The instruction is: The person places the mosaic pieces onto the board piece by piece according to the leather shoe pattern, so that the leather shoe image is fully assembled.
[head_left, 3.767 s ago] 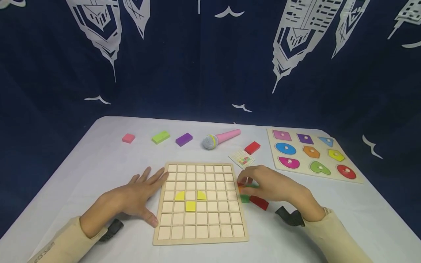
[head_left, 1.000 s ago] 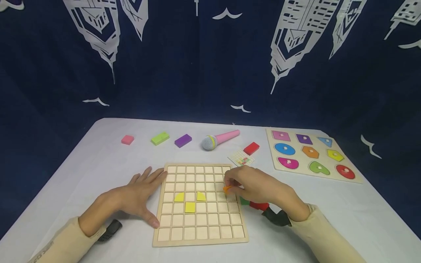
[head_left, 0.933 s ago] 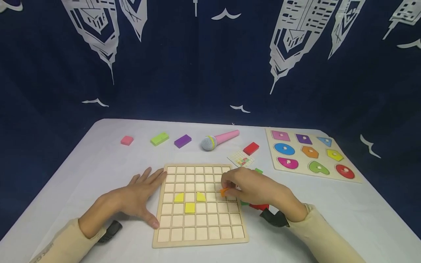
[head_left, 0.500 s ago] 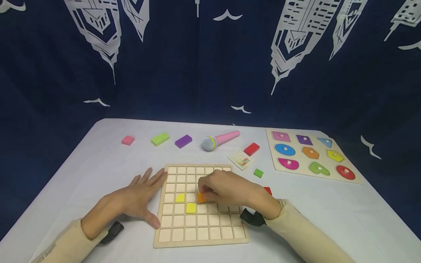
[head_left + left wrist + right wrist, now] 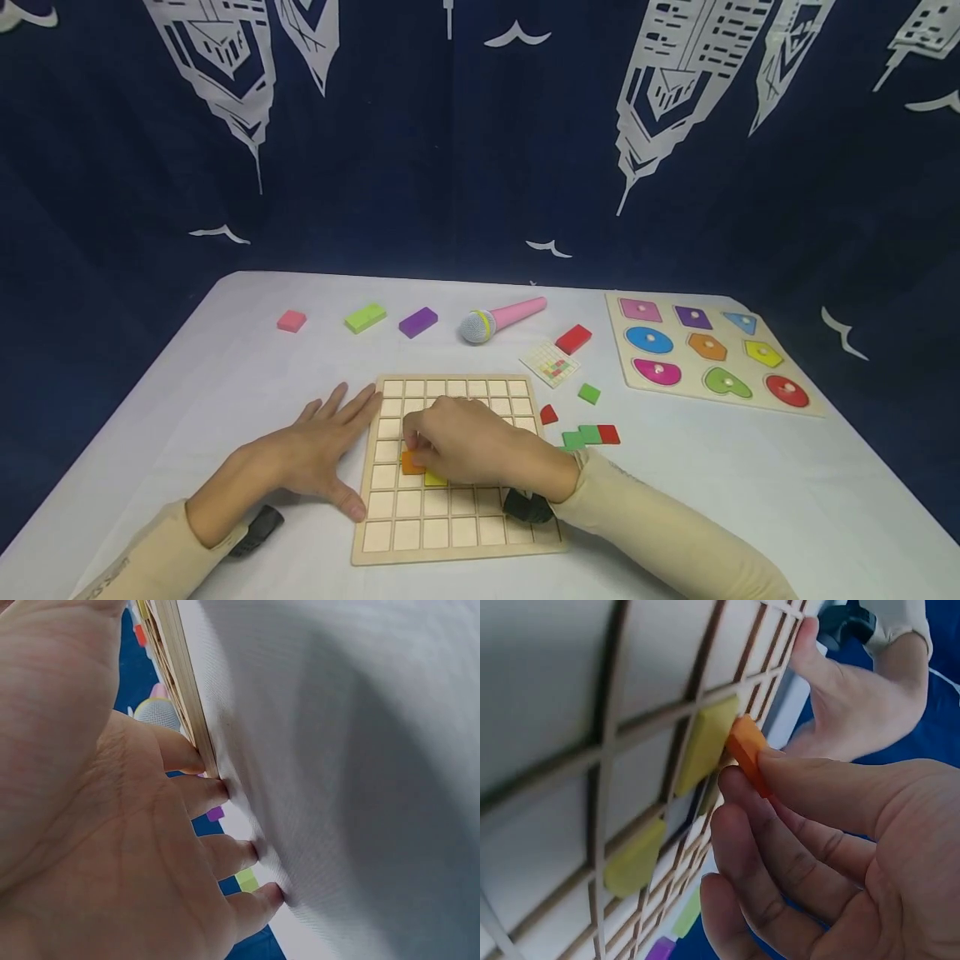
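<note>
The tile (image 5: 748, 754) I pinched was plain orange, and the pieces (image 5: 708, 746) in the grid board (image 5: 407, 533) were yellow. The board itself was pale wood, lined in brown squares. My sleeves (image 5: 667, 533) were beige, the tablecloth (image 5: 187, 400) white. The loose tiles (image 5: 591, 433) were green and red. The microphone (image 5: 504, 318) had a pink handle (image 5: 521, 312), a grey head (image 5: 474, 327) and a yellow ring (image 5: 491, 320); the backdrop (image 5: 435, 167) was navy, printed with white skyscrapers (image 5: 671, 92) and birds (image 5: 550, 245)

Pink microphone (image 5: 501, 320) (grey-headed), purple block (image 5: 418, 322) near it, lime block (image 5: 366, 317), knobbed puzzle board (image 5: 692, 379), navy cloth (image 5: 450, 167) behind
</note>
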`<act>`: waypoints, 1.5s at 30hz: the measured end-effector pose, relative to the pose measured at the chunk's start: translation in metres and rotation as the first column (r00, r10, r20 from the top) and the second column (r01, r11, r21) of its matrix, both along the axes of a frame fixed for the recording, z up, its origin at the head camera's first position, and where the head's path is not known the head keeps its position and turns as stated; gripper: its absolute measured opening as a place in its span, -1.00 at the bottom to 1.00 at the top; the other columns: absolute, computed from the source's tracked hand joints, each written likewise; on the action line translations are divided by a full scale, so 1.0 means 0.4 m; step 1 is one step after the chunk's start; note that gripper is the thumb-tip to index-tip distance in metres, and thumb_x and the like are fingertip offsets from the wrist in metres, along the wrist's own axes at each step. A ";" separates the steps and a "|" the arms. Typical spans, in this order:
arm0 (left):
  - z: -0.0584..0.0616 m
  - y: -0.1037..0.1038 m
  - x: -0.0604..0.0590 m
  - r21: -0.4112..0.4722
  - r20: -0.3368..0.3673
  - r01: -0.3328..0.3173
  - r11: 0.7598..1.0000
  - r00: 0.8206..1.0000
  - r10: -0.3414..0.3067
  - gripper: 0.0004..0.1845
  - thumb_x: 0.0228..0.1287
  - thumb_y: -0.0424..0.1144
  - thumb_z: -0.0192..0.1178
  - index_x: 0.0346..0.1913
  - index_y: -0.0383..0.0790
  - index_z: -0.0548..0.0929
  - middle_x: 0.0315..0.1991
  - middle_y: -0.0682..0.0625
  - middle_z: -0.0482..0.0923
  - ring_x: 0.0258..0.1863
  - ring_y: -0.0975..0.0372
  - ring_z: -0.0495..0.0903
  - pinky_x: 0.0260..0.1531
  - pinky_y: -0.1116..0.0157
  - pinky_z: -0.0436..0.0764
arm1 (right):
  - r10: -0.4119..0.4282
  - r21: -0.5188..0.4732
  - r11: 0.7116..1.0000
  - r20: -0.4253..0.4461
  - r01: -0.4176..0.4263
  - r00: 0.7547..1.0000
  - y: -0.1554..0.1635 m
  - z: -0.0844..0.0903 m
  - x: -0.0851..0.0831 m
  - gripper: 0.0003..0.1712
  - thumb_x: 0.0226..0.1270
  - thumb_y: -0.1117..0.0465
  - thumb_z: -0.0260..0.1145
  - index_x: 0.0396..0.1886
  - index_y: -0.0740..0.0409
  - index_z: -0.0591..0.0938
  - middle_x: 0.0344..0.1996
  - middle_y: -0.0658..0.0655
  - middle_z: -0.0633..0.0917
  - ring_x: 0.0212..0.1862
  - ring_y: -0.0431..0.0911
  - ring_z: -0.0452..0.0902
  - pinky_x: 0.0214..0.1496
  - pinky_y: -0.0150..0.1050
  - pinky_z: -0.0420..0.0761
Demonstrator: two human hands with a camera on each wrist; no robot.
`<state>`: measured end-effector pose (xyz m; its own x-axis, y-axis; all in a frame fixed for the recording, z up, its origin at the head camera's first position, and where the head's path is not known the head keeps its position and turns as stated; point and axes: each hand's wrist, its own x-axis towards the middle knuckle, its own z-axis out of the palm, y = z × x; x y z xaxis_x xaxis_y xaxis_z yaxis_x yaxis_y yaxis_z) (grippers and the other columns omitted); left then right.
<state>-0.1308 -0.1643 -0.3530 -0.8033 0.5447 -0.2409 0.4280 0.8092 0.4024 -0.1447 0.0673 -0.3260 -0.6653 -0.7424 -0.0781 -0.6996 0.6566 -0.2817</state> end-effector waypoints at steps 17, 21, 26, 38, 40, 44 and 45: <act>0.000 -0.003 -0.003 0.006 -0.007 -0.005 1.000 1.000 0.005 0.58 -0.40 0.43 0.49 0.60 -0.32 -0.13 0.62 -0.28 -0.24 0.56 -0.34 -0.32 0.44 -0.36 -0.17 | 0.056 0.081 0.996 -0.122 -0.046 0.991 -0.015 -0.016 0.026 -0.85 0.22 0.04 0.50 -0.39 -0.11 0.66 -0.55 -0.26 0.53 -0.47 -0.38 0.43 -0.48 -0.48 0.44; -0.001 -0.002 -0.001 0.010 -0.009 0.001 1.000 1.000 -0.001 0.57 -0.40 0.41 0.50 0.60 -0.32 -0.14 0.62 -0.29 -0.24 0.55 -0.35 -0.31 0.43 -0.38 -0.17 | 0.059 0.105 0.994 -0.155 -0.042 0.986 -0.014 -0.017 0.032 -0.88 0.23 0.02 0.50 -0.38 -0.11 0.71 -0.53 -0.24 0.55 -0.44 -0.39 0.42 -0.45 -0.46 0.46; -0.003 0.000 -0.002 0.011 -0.005 -0.002 1.000 1.000 0.002 0.57 -0.40 0.42 0.49 0.60 -0.32 -0.13 0.62 -0.29 -0.23 0.55 -0.34 -0.31 0.44 -0.37 -0.17 | 0.085 0.130 0.990 -0.204 -0.059 0.975 -0.013 -0.016 0.044 -0.85 0.26 0.02 0.47 -0.47 -0.11 0.72 -0.56 -0.23 0.55 -0.46 -0.39 0.40 -0.43 -0.46 0.49; -0.007 0.003 -0.004 0.010 -0.017 -0.007 1.000 1.000 0.008 0.58 -0.43 0.43 0.49 0.60 -0.33 -0.11 0.62 -0.30 -0.21 0.55 -0.35 -0.30 0.44 -0.37 -0.16 | 0.195 0.180 0.972 -0.265 -0.150 0.944 -0.007 -0.014 0.051 -0.88 0.28 0.08 0.45 -0.45 -0.10 0.82 -0.55 -0.18 0.58 -0.48 -0.37 0.37 -0.40 -0.50 0.50; -0.007 0.002 -0.004 0.007 -0.018 -0.008 1.000 1.000 0.008 0.58 -0.43 0.43 0.49 0.60 -0.33 -0.11 0.62 -0.29 -0.22 0.55 -0.35 -0.30 0.44 -0.37 -0.16 | 0.201 0.179 0.971 -0.267 -0.156 0.943 -0.006 -0.013 0.049 -0.89 0.27 0.08 0.46 -0.46 -0.11 0.81 -0.56 -0.19 0.57 -0.48 -0.37 0.37 -0.41 -0.51 0.50; -0.007 0.002 -0.002 0.001 -0.014 -0.010 1.000 1.000 0.010 0.58 -0.43 0.43 0.49 0.60 -0.32 -0.11 0.62 -0.29 -0.23 0.55 -0.34 -0.30 0.44 -0.37 -0.16 | 0.187 0.164 0.975 -0.257 -0.148 0.948 -0.004 -0.016 0.045 -0.90 0.25 0.08 0.48 -0.46 -0.12 0.81 -0.57 -0.19 0.53 -0.48 -0.36 0.37 -0.42 -0.51 0.48; -0.008 0.003 -0.002 -0.001 -0.014 -0.010 1.000 1.000 0.010 0.58 -0.42 0.44 0.48 0.60 -0.31 -0.11 0.62 -0.29 -0.23 0.55 -0.34 -0.30 0.44 -0.37 -0.16 | 0.182 0.163 0.976 -0.257 -0.143 0.949 -0.004 -0.018 0.045 -0.92 0.25 0.07 0.48 -0.44 -0.12 0.81 -0.56 -0.19 0.54 -0.48 -0.37 0.37 -0.41 -0.51 0.49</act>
